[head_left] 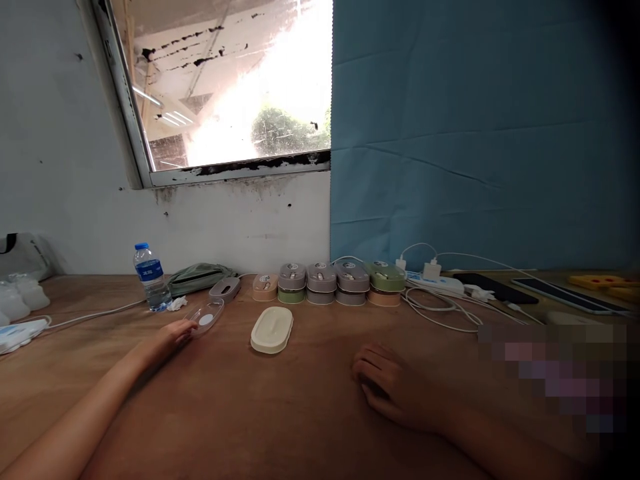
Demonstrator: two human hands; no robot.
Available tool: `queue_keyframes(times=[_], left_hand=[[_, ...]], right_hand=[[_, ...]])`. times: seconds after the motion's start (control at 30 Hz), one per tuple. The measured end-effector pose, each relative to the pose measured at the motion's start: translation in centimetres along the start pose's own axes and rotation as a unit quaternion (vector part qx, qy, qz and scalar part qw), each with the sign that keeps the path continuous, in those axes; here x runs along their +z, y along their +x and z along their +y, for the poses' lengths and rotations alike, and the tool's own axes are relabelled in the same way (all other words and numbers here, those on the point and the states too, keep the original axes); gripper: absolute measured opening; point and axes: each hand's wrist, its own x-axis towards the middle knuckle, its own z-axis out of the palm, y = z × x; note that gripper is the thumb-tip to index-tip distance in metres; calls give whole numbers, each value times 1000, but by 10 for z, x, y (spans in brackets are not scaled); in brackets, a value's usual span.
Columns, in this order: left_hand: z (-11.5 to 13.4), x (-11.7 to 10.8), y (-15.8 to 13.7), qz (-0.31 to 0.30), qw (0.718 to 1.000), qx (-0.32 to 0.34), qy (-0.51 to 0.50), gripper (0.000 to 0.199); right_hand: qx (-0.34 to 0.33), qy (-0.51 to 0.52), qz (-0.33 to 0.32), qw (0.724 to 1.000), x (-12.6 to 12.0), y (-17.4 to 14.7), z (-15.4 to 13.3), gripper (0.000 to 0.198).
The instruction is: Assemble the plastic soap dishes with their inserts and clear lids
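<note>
On the left of the brown table my left hand (179, 331) is closed on the near edge of a clear plastic cover (209, 316), which bears a round white spot. A cream oval lid-like piece (273, 329) lies flat between my two hands, with neither touching it. My right hand (383, 383) rests on the tabletop to the right, its fingers loosely bent and the thumb apart from them. Nothing shows in that hand. Just behind the clear cover is a grey-mauve oval case (225, 289) with a dark slot.
Along the wall stand several stacked oval boxes (320, 277) in mauve, green and peach. Left of them are a green pouch (203, 279), a crumpled tissue (177, 304) and a water bottle (151, 280). White cables (443, 317), a power strip (435, 283) and a black phone (495, 288) lie at right.
</note>
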Motion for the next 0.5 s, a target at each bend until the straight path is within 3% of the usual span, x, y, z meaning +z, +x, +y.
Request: queue_keyframes(times=[0.1, 0.2, 0.3, 0.37, 0.5], left_hand=[[8, -5, 0, 25, 999, 19, 17, 30], [38, -8, 18, 161, 986, 22, 42, 26], [78, 5, 65, 276, 960, -40, 10, 16], [100, 25, 104, 267, 953, -138, -33, 27], [117, 70, 168, 218, 949, -219, -62, 70]], right_hand=[[1, 4, -7, 1000, -1, 0, -2, 15], [-6, 0, -19, 1000, 0, 0, -1, 16], [-22, -2, -29, 999, 3, -1, 1, 17], [-29, -4, -33, 999, 5, -1, 2, 17], [-28, -1, -37, 999, 7, -2, 4, 16]])
